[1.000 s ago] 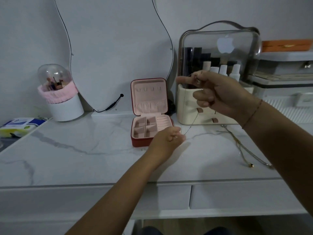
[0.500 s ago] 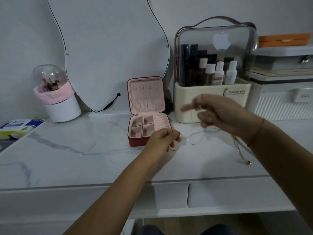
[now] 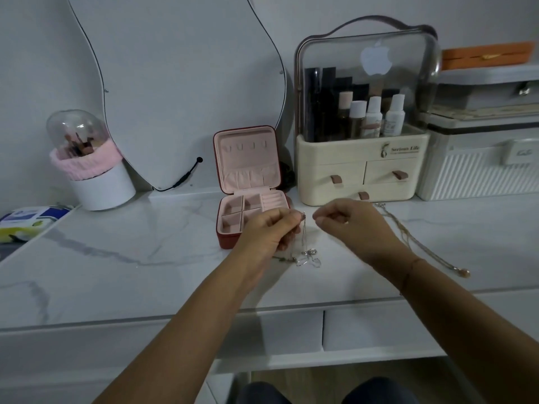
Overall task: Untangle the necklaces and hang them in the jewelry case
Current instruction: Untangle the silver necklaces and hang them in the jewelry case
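Note:
A red jewelry case (image 3: 248,176) stands open on the marble table, its pink lid upright with small hooks and its compartments showing nothing inside. My left hand (image 3: 269,233) pinches the top of a thin silver necklace (image 3: 306,255) just right of the case; the chain hangs down and its lower part lies bunched on the table. My right hand (image 3: 350,225) hovers close beside it with fingers curled; whether it holds the chain I cannot tell. A second, gold-toned necklace (image 3: 420,243) lies stretched on the table to the right.
A cream cosmetics organizer (image 3: 361,176) with drawers and bottles stands behind my hands. A curved mirror (image 3: 180,83) leans on the wall. A white brush holder (image 3: 93,170) is at the left, a wipes pack (image 3: 26,221) at the far left, white boxes (image 3: 478,167) at the right.
My right hand has come down from in front of the organizer to table height beside my left hand. The silver chain, stretched between the hands before, now hangs from my left hand and pools on the table.

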A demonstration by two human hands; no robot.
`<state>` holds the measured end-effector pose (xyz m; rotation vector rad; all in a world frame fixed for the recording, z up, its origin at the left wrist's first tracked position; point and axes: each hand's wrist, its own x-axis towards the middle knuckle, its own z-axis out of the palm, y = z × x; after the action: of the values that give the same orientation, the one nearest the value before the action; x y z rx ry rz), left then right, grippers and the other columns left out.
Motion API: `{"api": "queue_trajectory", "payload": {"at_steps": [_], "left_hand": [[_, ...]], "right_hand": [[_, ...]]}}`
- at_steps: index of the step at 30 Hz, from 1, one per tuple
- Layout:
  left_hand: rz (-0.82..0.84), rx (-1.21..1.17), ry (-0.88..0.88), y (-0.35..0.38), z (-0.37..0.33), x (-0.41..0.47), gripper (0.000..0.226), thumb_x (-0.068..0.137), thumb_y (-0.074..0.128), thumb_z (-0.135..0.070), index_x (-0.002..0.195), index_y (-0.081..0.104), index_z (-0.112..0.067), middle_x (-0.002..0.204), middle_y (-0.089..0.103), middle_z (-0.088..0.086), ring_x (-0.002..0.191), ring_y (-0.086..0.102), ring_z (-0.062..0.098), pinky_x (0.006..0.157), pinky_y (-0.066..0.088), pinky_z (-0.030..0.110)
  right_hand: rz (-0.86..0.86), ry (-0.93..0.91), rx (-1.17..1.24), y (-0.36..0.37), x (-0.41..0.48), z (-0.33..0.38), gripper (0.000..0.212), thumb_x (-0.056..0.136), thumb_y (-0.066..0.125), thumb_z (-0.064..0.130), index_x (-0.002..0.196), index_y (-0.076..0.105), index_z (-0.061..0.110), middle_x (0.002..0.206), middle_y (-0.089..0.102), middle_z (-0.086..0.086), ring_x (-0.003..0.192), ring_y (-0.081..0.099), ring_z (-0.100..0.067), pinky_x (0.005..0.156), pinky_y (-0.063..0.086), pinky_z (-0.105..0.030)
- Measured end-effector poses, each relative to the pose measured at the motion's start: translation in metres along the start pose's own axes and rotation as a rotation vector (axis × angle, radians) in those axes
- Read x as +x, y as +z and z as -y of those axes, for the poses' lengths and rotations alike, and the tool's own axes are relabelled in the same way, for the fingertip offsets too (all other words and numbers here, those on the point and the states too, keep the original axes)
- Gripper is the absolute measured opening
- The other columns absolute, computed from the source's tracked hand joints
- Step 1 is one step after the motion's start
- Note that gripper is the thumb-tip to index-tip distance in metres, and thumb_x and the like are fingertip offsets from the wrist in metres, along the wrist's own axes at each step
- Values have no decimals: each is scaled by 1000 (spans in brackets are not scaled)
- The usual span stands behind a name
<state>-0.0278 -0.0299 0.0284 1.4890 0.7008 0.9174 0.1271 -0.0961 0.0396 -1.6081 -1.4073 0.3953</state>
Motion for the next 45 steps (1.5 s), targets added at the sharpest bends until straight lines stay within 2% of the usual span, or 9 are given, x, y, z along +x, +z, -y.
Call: {"api": "queue_trajectory", "payload": {"at_steps": [4, 9, 15, 21, 25, 30, 36, 40, 45], "left_hand": [[-9, 60, 13, 5, 2, -1, 12, 91, 61, -19, 89, 70, -11, 65, 60, -5, 61, 44, 11, 55, 38, 20], [-40, 125, 70, 9, 2, -3, 11, 90, 64, -19, 81, 69, -23, 66, 62, -8, 66, 53, 6, 59, 40, 18], [-81, 226, 162, 9, 4, -3, 10, 88, 67, -18, 79, 69, -23, 71, 64, -4, 71, 57, 10, 73, 48, 27], [-85, 273, 193, 11, 3, -3, 8, 87, 67, -14, 83, 72, -18, 66, 64, -12, 66, 57, 1, 69, 48, 18], [-66, 260, 137, 12, 4, -3, 8, 89, 66, -16, 85, 72, -18, 73, 67, -7, 70, 59, 2, 73, 49, 20], [-44, 269, 87, 16, 5, -4, 11, 90, 60, -13, 87, 69, -9, 66, 58, -5, 55, 49, -3, 54, 41, 11], [-24, 392, 121, 16, 6, -2, 9, 89, 60, -13, 85, 67, -11, 63, 56, -9, 51, 46, -3, 52, 39, 11], [-45, 518, 185, 15, 7, -3, 4, 85, 64, -11, 85, 65, -14, 69, 60, -9, 59, 52, -2, 58, 46, 16], [-107, 752, 393, 14, 14, 0, 8, 80, 69, -13, 81, 61, -14, 81, 62, -1, 75, 58, 18, 68, 51, 40]], "right_hand": [[-68, -81, 50, -1, -9, 14, 4, 86, 69, 17, 85, 70, 21, 62, 59, 12, 53, 50, 7, 51, 40, -5], [-102, -62, 69, 3, -10, 10, 12, 83, 72, 17, 78, 68, 27, 72, 69, -1, 63, 58, -14, 59, 50, -18], [-75, -73, 24, 3, -7, 8, 13, 83, 72, 15, 75, 68, 25, 60, 59, 7, 51, 47, 2, 49, 40, -8], [-54, -85, -38, 5, -5, 5, 15, 82, 69, 13, 73, 65, 23, 61, 58, 8, 51, 49, 6, 50, 41, -6], [-16, -18, 113, 5, -4, 2, 7, 83, 68, 10, 76, 69, 12, 59, 57, 2, 45, 43, 1, 45, 37, -10], [75, 41, 273, 6, -5, -1, 15, 86, 62, 5, 75, 68, 13, 59, 60, 9, 51, 49, 5, 52, 40, -8], [201, 102, 436, 8, -4, -7, 14, 87, 53, 0, 80, 62, 8, 61, 55, 4, 57, 47, -4, 58, 43, -15], [114, 34, 245, 12, -3, -7, 11, 83, 58, 2, 77, 63, 11, 65, 58, 3, 57, 49, -2, 56, 44, -13], [70, -15, 126, 16, -4, -8, 8, 79, 61, 6, 75, 62, 12, 65, 57, -1, 56, 46, -6, 55, 42, -17]]}}
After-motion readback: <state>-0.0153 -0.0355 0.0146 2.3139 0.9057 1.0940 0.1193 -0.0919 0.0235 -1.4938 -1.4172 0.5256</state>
